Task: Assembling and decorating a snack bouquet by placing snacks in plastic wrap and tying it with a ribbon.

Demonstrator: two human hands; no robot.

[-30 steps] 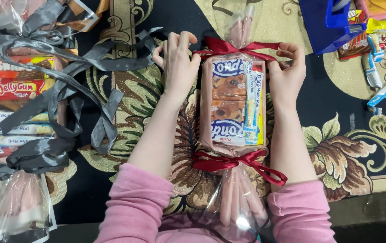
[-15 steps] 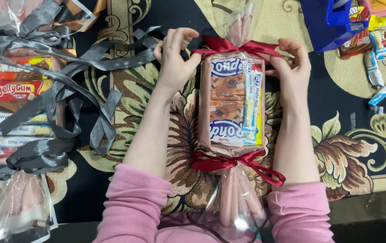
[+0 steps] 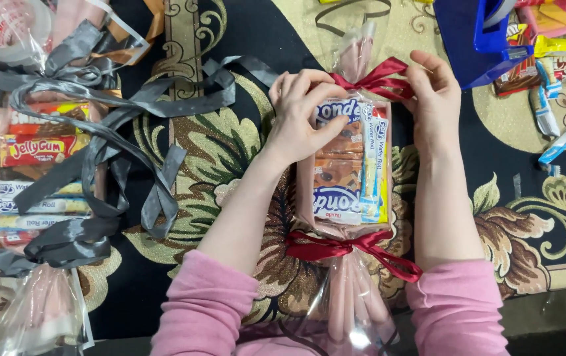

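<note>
The left hand rests on the upper left of a clear snack packet, thumb laid across its front and fingers curled at the far red ribbon; the fingertips are pinched together on the ribbon's knot from the left side; the right hand meets it from the right, thumb and forefinger closed on the ribbon's loop, the other fingers folded loosely behind. The packet lies lengthwise on the patterned cloth, about the middle of the surface, with biscuits and a wafer roll inside; a second red ribbon ties its near end, tails trailing to the right; the clear wrap fans out toward the near edge between the pink sleeves. Along the left edge lie packets bound with grey ribbon; at the far right corner stand a blue box and loose sweets.
</note>
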